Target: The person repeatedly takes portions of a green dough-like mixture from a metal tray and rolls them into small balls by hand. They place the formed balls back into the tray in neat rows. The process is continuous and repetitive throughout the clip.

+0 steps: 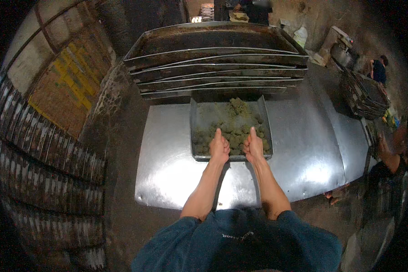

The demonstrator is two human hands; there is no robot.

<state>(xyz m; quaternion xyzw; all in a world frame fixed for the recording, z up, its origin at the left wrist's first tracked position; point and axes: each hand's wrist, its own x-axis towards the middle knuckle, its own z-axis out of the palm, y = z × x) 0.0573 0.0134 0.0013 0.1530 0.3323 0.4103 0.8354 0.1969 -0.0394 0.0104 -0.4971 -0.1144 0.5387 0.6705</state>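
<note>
A shallow metal tray (204, 111) with raised sides sits on the shiny metal tabletop in front of me. Small rough lumps of a greenish-brown, dough-like mass (235, 138) cover its near half. A bigger crumbly heap of the same mass (238, 107) lies toward its far end. Over the near left part of the tray, my left hand (219, 147) is closed with the thumb pointing away from me. My right hand (254, 146) mirrors it at the near right, fingers curled and thumb extended. Whatever lies inside either fist is hidden.
Large dark metal trays (222, 59) are stacked behind the work tray. The metal tabletop (299, 149) stretches to both sides. Racks (45, 145) line the left. At the right stand another tray stack (365, 95) and a person (378, 70); another person's arm (390, 154) is nearer.
</note>
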